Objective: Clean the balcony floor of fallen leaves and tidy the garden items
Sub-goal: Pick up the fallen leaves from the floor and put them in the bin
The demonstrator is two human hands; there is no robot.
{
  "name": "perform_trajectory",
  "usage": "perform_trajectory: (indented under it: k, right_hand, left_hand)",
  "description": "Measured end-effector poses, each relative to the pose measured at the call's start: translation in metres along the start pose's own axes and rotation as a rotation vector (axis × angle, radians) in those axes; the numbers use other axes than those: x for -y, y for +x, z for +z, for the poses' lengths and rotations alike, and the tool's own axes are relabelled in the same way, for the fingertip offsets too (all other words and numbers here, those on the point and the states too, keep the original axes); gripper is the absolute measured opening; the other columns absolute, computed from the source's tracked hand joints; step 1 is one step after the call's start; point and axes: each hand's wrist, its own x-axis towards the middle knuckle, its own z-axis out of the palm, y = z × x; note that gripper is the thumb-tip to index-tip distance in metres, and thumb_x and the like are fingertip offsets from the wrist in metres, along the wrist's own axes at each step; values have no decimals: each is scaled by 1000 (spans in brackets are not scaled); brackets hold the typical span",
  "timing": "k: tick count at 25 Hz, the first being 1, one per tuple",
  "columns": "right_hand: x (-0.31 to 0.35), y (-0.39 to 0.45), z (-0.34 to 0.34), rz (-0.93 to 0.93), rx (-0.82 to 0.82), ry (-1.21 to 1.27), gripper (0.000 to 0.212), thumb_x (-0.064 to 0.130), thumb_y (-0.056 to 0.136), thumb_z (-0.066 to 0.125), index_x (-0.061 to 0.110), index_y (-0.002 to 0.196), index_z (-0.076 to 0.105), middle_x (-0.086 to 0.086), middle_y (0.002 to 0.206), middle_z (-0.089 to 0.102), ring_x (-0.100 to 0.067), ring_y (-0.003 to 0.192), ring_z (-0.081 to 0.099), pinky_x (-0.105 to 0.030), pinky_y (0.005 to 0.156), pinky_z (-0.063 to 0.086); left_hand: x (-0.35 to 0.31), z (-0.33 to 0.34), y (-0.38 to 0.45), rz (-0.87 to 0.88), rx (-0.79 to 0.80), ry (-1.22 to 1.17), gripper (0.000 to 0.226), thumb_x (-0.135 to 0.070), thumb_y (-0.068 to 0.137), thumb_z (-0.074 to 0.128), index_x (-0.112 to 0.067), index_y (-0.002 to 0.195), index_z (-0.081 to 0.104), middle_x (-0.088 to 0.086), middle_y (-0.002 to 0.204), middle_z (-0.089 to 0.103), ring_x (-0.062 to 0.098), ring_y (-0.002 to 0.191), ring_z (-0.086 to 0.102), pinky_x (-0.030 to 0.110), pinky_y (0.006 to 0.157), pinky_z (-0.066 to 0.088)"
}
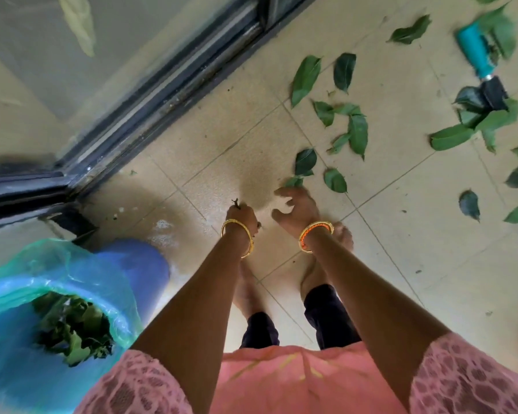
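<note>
Several green leaves [358, 132] lie scattered over the beige tiled floor [386, 249], mostly to the upper right. My left hand [242, 215] is curled and pinches a small dark twig [235, 202] just above the tiles. My right hand [295, 206] reaches down with spread, bent fingers, and its fingertips touch a small green leaf [293, 182]. A blue bin [144, 264] lined with a teal plastic bag [18, 279] stands at lower left and holds collected leaves [75, 333].
A teal-handled garden tool [480, 64] lies among leaves at the upper right. A dark sliding-door track [168, 88] runs diagonally along the floor's left edge, with glass beyond it. My bare feet [326, 264] stand on the tiles below my hands.
</note>
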Motion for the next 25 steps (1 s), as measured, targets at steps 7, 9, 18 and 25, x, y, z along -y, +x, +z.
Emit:
perform_trajectory:
  k: [7,9,18,25]
  right_hand:
    - [-36,65,-8,-195,-69,-654,91,32,79,72,32,149,15,-10,157,-8,-38,143,-2,-51,113,23]
    - [-41,69,5,-200,-124,-599,76,20,83,68,24,147,27,-11,158,2,-38,143,3,-50,111,29]
    - [-68,65,17,-438,-306,-430,17,-15,65,69,-6,80,69,-22,84,65,-39,76,65,-37,59,55]
    - [-36,-1,-37,169,266,614,20,6,73,77,11,90,68,0,85,67,-12,80,64,-20,70,57]
  left_hand:
    - [-4,-2,15,89,23,252,33,-37,99,45,-6,100,55,3,60,41,12,45,40,16,39,33]
    - [-1,-2,21,114,-16,321,59,-63,89,42,-7,86,60,7,60,48,17,55,47,24,58,41]
    - [2,17,4,6,-45,223,26,-20,86,50,-11,62,44,1,54,38,14,42,29,19,40,25]
    - [-14,55,-23,70,-13,394,28,-14,98,38,-2,111,60,17,87,59,20,57,46,27,54,41]
